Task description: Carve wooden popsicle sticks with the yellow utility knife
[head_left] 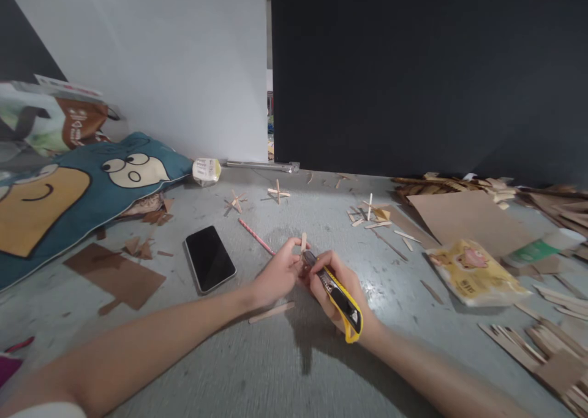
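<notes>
My right hand (339, 288) is closed round a yellow and black utility knife (342, 302), its front end pointing up and left. Pinched in the fingers of my left hand (281, 271) is a short wooden craft stick (304, 241), standing upright. The knife's front end meets the stick or lies right beside it; the blade itself is too small to make out. Below my left wrist, another wooden stick (272, 312) lies on the grey table (257, 369). A pink striped straw (255, 235) reaches to just behind my left hand.
Left of my hands lie a black phone (210, 259), brown cardboard (114, 275) and a blue cushion (147, 167). Small crossed-stick pieces (278, 192) stand farther back. To the right are a yellow packet (475, 274), a cardboard sheet (468, 219) and many sticks (546, 350).
</notes>
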Action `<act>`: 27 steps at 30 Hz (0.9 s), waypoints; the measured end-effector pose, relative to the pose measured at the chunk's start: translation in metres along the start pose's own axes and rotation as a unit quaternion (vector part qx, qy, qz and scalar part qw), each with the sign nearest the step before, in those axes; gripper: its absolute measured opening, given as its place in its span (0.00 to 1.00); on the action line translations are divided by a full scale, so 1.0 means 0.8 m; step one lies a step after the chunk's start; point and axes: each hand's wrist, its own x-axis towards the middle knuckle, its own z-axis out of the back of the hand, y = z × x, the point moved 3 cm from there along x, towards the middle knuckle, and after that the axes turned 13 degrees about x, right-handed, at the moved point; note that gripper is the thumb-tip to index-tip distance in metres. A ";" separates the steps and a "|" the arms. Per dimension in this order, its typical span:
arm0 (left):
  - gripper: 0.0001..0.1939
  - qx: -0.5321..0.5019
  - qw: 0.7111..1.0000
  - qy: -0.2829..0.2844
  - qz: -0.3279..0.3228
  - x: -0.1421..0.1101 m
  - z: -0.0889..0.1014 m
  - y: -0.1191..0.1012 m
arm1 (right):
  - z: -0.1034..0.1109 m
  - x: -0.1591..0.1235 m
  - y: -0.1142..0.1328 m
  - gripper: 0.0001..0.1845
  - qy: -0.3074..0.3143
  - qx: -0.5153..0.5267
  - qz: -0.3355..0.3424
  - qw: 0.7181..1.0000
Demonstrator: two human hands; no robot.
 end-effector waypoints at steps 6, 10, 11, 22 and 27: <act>0.15 0.077 0.993 -0.089 -0.024 -0.010 -0.004 -0.002 | -0.004 -0.006 0.010 0.06 0.023 -0.030 0.040 0.998; 0.14 0.105 0.989 -0.089 -0.045 -0.016 -0.010 -0.003 | -0.007 -0.010 0.014 0.07 0.026 -0.044 0.043 0.998; 0.14 0.087 0.992 -0.083 -0.035 -0.015 -0.009 -0.002 | -0.007 -0.010 0.014 0.07 0.024 -0.046 0.042 0.998; 0.22 -0.019 1.000 0.002 0.006 -0.001 0.000 -0.016 | -0.005 -0.008 0.002 0.08 -0.013 0.020 -0.005 1.000; 0.14 0.001 1.000 0.003 0.009 -0.003 -0.004 -0.011 | 0.000 -0.006 0.004 0.09 -0.005 0.030 -0.031 0.999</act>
